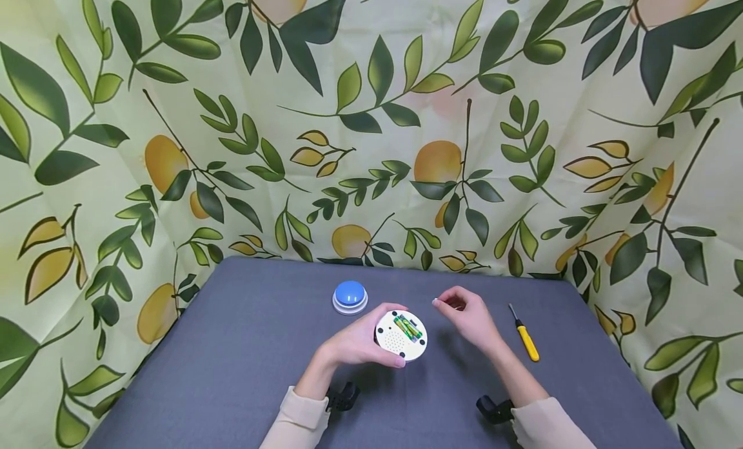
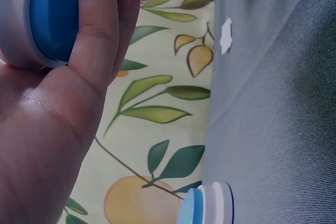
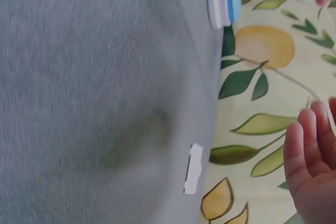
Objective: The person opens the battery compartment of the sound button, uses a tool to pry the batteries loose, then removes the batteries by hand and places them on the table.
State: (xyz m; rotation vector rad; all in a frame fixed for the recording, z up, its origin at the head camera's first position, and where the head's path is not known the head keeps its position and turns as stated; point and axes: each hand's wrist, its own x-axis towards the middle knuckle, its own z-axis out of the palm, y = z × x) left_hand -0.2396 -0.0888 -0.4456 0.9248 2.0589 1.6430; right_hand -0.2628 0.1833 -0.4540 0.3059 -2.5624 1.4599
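A round push button [image 1: 401,335], its white underside towards the head camera, is gripped by my left hand [image 1: 358,338]. Green batteries [image 1: 408,328] show in its uncovered compartment. The left wrist view shows the blue top [image 2: 55,17] of the same button behind the fingers. My right hand [image 1: 471,317] hovers to the right with loosely bent fingers, and nothing shows held in it. A small white battery cover [image 3: 193,169] lies on the table below that hand; in the head view the hand hides most of it.
A second button [image 1: 350,297], blue with a white base, sits upright near the table's back edge. On the right lies a screwdriver [image 1: 527,338] with a yellow handle. Leaf-patterned cloth [image 1: 383,146] rises behind the grey table [image 1: 232,352] and along both sides.
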